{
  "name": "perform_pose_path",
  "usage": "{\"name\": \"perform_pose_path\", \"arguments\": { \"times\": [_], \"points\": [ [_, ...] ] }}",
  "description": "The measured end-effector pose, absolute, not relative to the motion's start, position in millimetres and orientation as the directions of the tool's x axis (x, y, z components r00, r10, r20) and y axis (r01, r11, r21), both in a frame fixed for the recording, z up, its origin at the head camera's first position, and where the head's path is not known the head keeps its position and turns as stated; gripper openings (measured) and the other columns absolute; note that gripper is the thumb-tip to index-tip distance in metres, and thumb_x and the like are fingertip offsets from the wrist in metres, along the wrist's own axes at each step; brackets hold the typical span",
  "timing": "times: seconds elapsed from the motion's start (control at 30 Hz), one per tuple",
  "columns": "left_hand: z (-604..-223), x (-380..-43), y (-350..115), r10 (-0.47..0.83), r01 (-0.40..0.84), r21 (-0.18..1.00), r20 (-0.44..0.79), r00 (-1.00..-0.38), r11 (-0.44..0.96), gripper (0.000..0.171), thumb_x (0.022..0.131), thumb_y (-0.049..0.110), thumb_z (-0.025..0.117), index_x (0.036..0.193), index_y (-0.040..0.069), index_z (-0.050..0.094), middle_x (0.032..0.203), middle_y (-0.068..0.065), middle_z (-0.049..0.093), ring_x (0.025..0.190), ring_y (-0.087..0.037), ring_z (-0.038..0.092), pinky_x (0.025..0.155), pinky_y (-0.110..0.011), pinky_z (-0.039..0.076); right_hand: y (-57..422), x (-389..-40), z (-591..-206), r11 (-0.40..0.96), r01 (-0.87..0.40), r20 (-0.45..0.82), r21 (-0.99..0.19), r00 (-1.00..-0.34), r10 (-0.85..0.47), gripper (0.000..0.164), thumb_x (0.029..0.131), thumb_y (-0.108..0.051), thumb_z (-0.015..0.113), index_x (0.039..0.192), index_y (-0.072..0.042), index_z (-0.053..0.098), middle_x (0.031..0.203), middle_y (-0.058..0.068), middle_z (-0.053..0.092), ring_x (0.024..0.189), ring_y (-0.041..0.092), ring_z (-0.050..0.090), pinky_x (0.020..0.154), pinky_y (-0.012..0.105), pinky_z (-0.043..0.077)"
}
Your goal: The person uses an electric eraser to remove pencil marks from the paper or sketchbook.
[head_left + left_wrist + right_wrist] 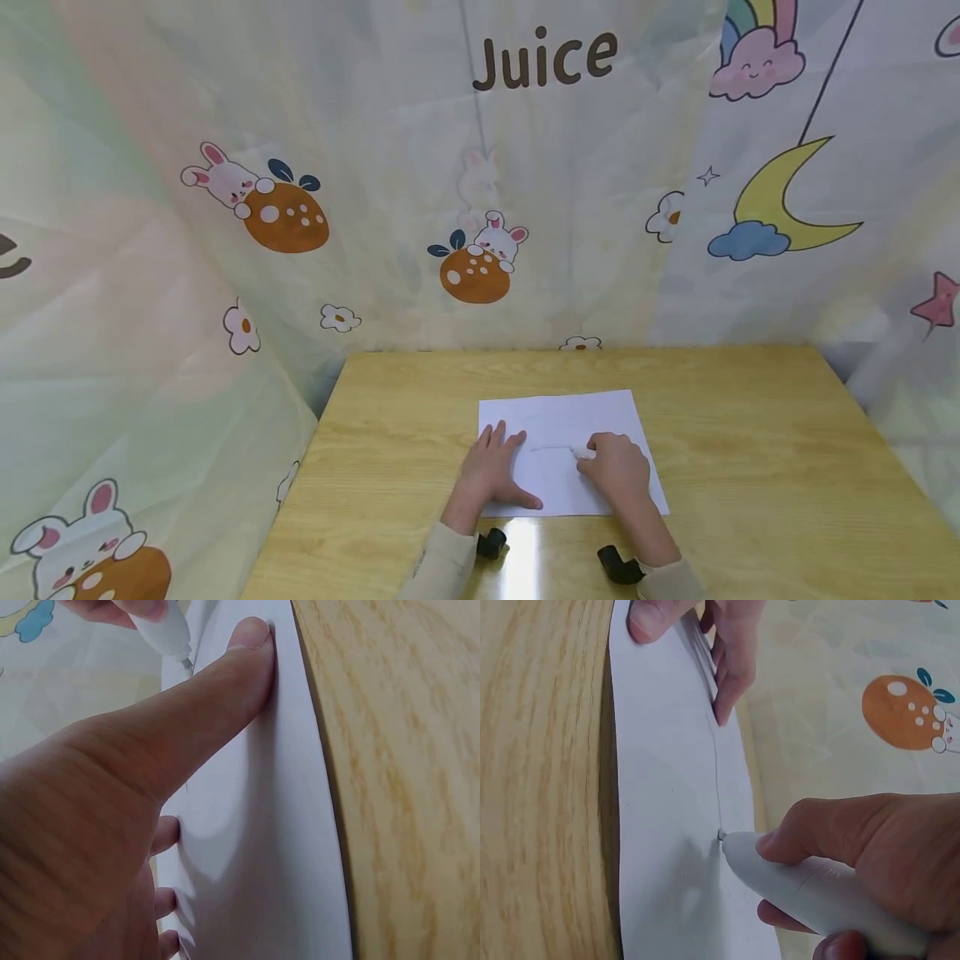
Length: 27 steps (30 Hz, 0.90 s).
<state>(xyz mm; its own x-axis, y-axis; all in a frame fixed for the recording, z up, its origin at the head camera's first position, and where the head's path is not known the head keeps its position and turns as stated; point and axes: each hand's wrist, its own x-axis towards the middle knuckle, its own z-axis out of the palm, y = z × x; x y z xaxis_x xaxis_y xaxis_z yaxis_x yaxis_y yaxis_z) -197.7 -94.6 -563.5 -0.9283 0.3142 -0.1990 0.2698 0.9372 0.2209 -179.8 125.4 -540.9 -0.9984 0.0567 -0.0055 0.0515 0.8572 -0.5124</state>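
A white sheet of paper (558,417) lies on the wooden table. With fingers spread and thumb out, my left hand (495,468) presses flat on the sheet's left part. My right hand (619,471) grips a thick white pen-shaped tool (817,892) with a small metal tip. In the right wrist view that tip touches the paper at the end of a thin grey line (717,769). The line runs roughly sideways between the hands in the head view. Part of the tool is hidden by my right fingers.
The wooden table (750,433) extends on both sides of the sheet. Black wrist-worn pieces (619,567) show near both sleeves. Behind the table hangs a pale curtain (390,167) printed with rabbits, oranges and a moon, and it also covers the sides.
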Motion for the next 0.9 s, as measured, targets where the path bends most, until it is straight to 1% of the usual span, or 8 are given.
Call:
{"name": "perform_pose_path", "arguments": {
  "times": [0.1,0.27,0.4,0.47,0.6,0.77,0.9],
  "points": [
    [-564.6,-196.8,-94.4,0.323,0.282,0.212,-0.198,-0.925,0.936,0.117,0.053,0.075,0.078,0.15,0.022,0.039,0.156,-0.017,0.025,0.142,-0.038,0.021,0.11,-0.05,0.03,125.0,-178.0,-542.2,0.86,0.065,-0.01,-0.506,-0.998,0.07,0.018,0.072,-0.013,0.074,0.086,-0.003,0.072,0.075,0.009,0.067,0.055,0.02,0.054,0.045,0.037,0.045],
    [-564.8,-198.6,-94.9,0.316,0.283,0.194,-0.172,-0.933,0.939,0.116,0.053,0.075,0.078,0.149,0.023,0.04,0.156,-0.017,0.026,0.142,-0.038,0.022,0.11,-0.049,0.03,121.8,-181.7,-540.4,0.869,0.03,0.034,-0.493,-0.998,0.053,0.016,0.074,-0.013,0.074,0.087,-0.003,0.072,0.073,0.009,0.066,0.054,0.02,0.051,0.045,0.038,0.045],
    [-565.4,-198.0,-95.5,0.321,0.282,0.212,-0.186,-0.929,0.936,0.117,0.053,0.075,0.079,0.149,0.022,0.04,0.156,-0.017,0.026,0.142,-0.038,0.022,0.11,-0.05,0.029,120.0,-180.0,-539.5,0.875,0.046,0.003,-0.481,-0.999,0.054,0.015,0.075,-0.012,0.075,0.085,-0.002,0.071,0.067,0.006,0.062,0.052,0.018,0.047,0.042,0.035,0.042],
    [-565.9,-196.0,-95.9,0.32,0.276,0.226,-0.188,-0.929,0.934,0.116,0.053,0.075,0.079,0.149,0.022,0.04,0.156,-0.017,0.025,0.143,-0.038,0.021,0.11,-0.05,0.029,118.9,-179.2,-539.3,0.875,0.043,0.01,-0.483,-0.998,0.055,0.014,0.074,-0.011,0.075,0.084,-0.002,0.071,0.066,0.006,0.062,0.051,0.018,0.047,0.042,0.034,0.042],
    [-566.0,-194.3,-95.5,0.317,0.273,0.236,-0.177,-0.932,0.933,0.116,0.053,0.074,0.08,0.149,0.022,0.041,0.156,-0.017,0.025,0.143,-0.038,0.021,0.11,-0.05,0.028,118.5,-179.6,-538.6,0.878,0.022,0.041,-0.477,-0.998,0.047,0.015,0.074,-0.01,0.074,0.086,-0.002,0.072,0.071,0.009,0.066,0.052,0.018,0.051,0.043,0.037,0.046],
    [-566.3,-194.7,-94.9,0.321,0.279,0.232,-0.17,-0.931,0.932,0.116,0.053,0.074,0.08,0.149,0.022,0.04,0.156,-0.017,0.026,0.143,-0.038,0.021,0.11,-0.05,0.028,119.6,-176.8,-537.2,0.88,0.045,-0.005,-0.473,-0.999,0.048,0.013,0.074,-0.009,0.075,0.084,-0.001,0.071,0.069,0.008,0.064,0.052,0.019,0.05,0.043,0.037,0.045],
    [-566.4,-194.9,-95.2,0.315,0.271,0.232,-0.177,-0.933,0.934,0.117,0.053,0.073,0.08,0.15,0.022,0.04,0.157,-0.017,0.024,0.143,-0.038,0.019,0.111,-0.051,0.027,118.7,-176.7,-537.1,0.872,0.027,0.02,-0.488,-0.999,0.041,0.015,0.074,-0.009,0.073,0.086,-0.001,0.071,0.073,0.011,0.066,0.054,0.02,0.053,0.045,0.039,0.047]
  ]
}}
